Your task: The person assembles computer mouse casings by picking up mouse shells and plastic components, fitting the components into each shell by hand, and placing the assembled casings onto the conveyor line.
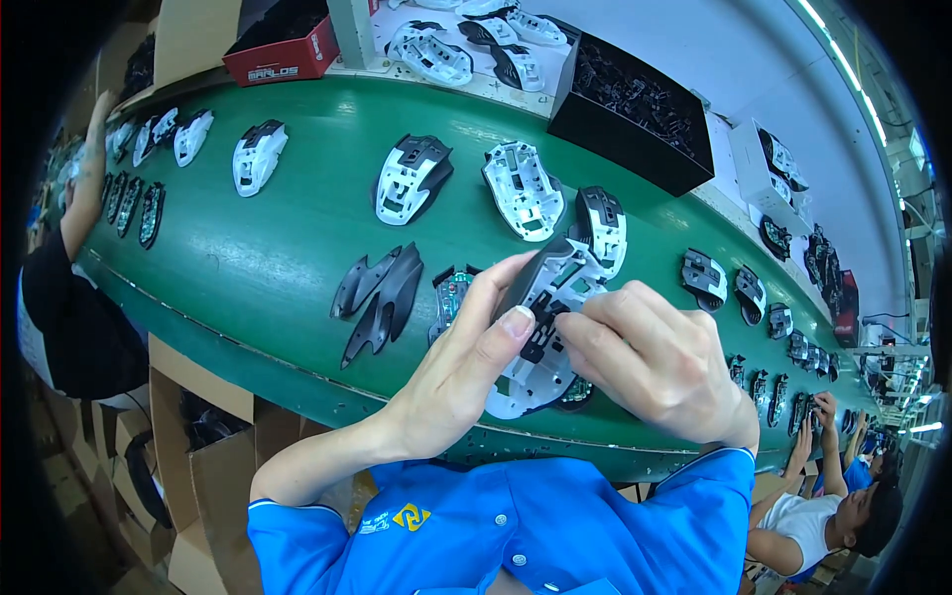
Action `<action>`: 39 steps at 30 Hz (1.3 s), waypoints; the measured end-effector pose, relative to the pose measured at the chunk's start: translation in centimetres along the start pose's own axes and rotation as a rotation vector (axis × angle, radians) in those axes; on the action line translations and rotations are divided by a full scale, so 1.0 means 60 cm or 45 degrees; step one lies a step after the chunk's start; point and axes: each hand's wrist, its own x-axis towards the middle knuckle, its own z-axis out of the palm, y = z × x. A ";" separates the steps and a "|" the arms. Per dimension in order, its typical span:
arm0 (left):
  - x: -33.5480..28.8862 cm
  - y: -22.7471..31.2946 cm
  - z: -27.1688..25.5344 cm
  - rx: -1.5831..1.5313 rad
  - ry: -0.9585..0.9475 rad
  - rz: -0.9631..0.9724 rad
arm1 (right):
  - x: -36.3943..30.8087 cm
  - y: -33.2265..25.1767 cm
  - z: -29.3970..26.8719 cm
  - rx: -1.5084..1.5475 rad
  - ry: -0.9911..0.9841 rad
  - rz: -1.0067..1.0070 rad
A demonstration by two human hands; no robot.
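Hands (654, 369) with a white-and-black mouse shell (526, 373) between them

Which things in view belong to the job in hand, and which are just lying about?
In the job:
mouse shell, held by left hand, right hand at it
circuit board, likely
black curved pieces, likely

Apparently lying about:
red box
cardboard carton

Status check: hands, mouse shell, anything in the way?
Left hand gripping mouse shell over green bench. Right hand curled at its black inner piece, exact contact unclear. Close by: circuit board, partly hidden behind left hand.
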 end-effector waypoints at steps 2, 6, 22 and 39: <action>0.002 0.000 -0.004 0.053 0.027 0.061 | -0.001 -0.001 0.008 -0.038 0.026 -0.027; 0.004 0.006 -0.005 0.267 0.030 0.022 | -0.003 -0.014 0.010 -0.100 -0.009 -0.003; 0.034 0.000 -0.033 0.153 0.114 -0.141 | 0.025 0.003 0.015 0.222 0.022 0.397; 0.033 0.008 -0.052 0.195 -0.048 -0.147 | 0.044 0.013 0.006 -0.065 -0.213 0.031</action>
